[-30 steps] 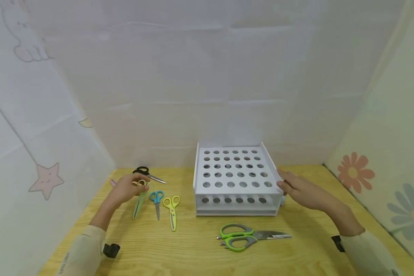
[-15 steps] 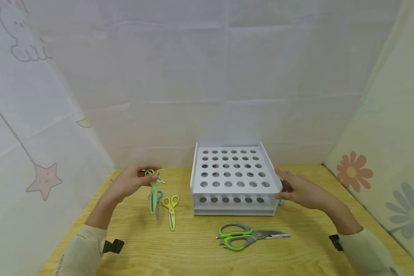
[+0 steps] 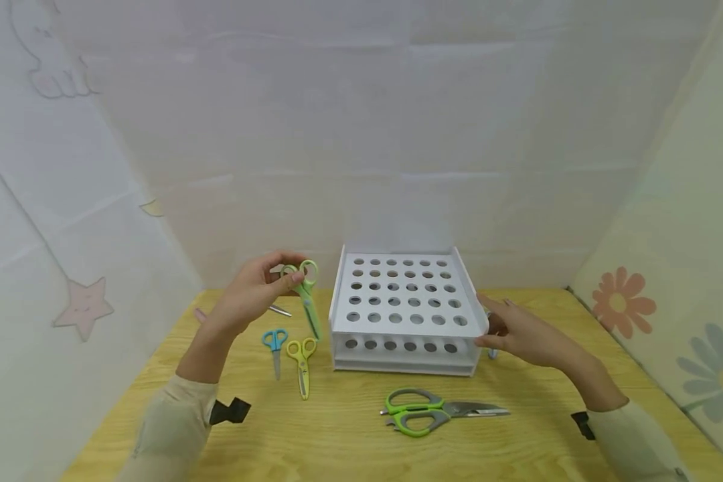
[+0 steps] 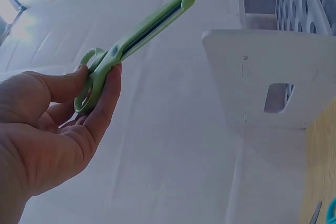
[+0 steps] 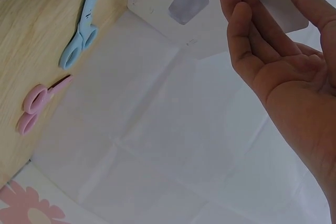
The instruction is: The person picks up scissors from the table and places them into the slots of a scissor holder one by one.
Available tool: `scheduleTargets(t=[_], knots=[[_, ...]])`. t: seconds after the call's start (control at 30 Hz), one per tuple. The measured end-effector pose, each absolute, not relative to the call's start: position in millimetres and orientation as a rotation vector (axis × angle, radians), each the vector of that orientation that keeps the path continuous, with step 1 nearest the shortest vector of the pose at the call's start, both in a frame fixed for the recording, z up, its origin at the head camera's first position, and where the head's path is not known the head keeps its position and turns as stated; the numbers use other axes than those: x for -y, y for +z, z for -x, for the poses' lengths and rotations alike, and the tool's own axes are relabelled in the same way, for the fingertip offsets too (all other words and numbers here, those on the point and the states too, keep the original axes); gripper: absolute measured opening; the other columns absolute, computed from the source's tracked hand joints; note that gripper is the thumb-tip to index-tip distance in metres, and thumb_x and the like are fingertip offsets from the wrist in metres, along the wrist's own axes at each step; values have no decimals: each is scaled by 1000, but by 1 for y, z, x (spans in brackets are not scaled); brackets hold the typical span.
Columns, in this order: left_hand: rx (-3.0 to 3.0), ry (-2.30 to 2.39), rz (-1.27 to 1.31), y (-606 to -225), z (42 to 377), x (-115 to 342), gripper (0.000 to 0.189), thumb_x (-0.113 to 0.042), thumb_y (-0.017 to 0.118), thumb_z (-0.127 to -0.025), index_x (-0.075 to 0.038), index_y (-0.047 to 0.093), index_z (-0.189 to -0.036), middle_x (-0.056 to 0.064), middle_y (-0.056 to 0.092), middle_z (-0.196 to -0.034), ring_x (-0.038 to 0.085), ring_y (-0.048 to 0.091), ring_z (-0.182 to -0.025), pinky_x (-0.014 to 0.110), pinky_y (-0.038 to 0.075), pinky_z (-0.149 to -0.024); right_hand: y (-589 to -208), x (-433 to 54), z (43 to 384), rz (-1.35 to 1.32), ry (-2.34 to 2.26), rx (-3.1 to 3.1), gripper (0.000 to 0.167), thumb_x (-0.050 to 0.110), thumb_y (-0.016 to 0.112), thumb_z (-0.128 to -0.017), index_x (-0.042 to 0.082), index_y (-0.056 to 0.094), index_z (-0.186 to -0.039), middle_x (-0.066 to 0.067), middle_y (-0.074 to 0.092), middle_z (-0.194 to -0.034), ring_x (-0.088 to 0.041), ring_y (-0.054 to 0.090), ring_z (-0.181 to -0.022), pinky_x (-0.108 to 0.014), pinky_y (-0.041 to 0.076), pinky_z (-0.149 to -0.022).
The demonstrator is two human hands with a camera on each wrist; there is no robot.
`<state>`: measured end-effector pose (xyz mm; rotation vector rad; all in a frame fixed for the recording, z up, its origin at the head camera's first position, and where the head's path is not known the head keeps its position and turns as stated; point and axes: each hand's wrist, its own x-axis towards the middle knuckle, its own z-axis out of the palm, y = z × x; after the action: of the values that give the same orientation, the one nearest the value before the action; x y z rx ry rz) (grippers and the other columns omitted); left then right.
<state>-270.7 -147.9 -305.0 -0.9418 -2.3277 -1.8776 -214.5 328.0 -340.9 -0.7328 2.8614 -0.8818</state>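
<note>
Left grip [image 3: 256, 288] pinching green scissors [image 4: 111, 56] | right grip [image 3: 521, 335] holding rack [image 3: 384, 309] | silver blade [image 3: 280, 310] partly hidden

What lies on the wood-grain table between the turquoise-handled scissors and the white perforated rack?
The yellow-handled scissors, as the head view shows; the light-green plastic scissors, in the left hand, are above the table.

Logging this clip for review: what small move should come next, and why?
Probably carry the pale-green scissors rightward over the white rack: the left hand pinches them by the handles in midair left of it, while the right hand grips the rack's right side.
</note>
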Motion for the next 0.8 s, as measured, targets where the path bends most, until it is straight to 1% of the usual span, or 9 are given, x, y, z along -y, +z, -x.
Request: scheduleTargets(t=[0.07,0.17,0.27,0.3,0.43,0.5,0.6,0.67,0.8], knots=[[2259,-1960,912,-305,274,136,30,-10,62,-103,-2,60,-131,19,57,-125,28,70,-93,41,56,-87,-341,-331,214,715,-860,-2876,83,19,74,-96,-3,24,-159,3,72,-93,-13,67,-83,-58,33,-107],[2143,-2090,863,-309,278,122,30,-5,61,-102,5,56,-130,22,54,-125,27,69,-94,42,55,-89,-342,-334,214,696,-836,-2877,84,22,72,-97,-5,22,-159,4,71,-95,-14,67,-86,-48,47,-90],[2059,-2170,790,-315,279,116,28,-2,60,-102,8,55,-128,23,52,-123,24,68,-94,41,55,-90,-344,-333,215,713,-817,-2872,85,24,72,-98,-6,20,-159,4,71,-94,-14,67,-85,-47,46,-88],[2038,-2179,769,-317,279,115,28,-2,60,-102,8,54,-127,22,52,-123,24,68,-94,41,55,-90,-344,-332,216,721,-822,-2872,85,24,72,-98,-6,20,-158,4,72,-94,-14,67,-85,-50,42,-95],[2037,-2152,720,-326,279,111,27,-4,63,-101,5,57,-125,21,53,-123,24,68,-93,39,55,-90,-344,-330,216,750,-806,-2888,84,23,72,-98,-8,21,-158,6,71,-93,-11,66,-84,-49,46,-89],[2066,-2106,729,-329,279,109,26,-6,65,-101,3,59,-125,19,55,-123,27,67,-93,39,55,-90,-343,-329,216,752,-821,-2883,84,22,72,-98,-8,21,-158,5,71,-92,-12,67,-84,-57,36,-103],[2109,-2041,750,-335,280,104,26,-7,66,-100,0,61,-124,17,60,-121,30,67,-98,38,55,-89,-343,-329,216,750,-824,-2884,84,22,73,-97,-7,22,-158,6,71,-92,-13,68,-84,-63,24,-111],[2122,-2006,776,-338,281,100,25,-6,67,-99,0,62,-123,16,63,-120,31,67,-101,38,55,-89,-344,-330,216,743,-834,-2885,85,22,74,-96,-6,22,-158,5,71,-91,-13,68,-85,-69,6,-112],[2178,-1874,811,-343,281,94,27,-9,70,-98,-3,64,-124,12,70,-115,26,68,-101,32,57,-82,-343,-330,215,726,-823,-2901,85,22,74,-95,-6,24,-158,5,71,-91,-11,67,-84,-69,5,-112]])
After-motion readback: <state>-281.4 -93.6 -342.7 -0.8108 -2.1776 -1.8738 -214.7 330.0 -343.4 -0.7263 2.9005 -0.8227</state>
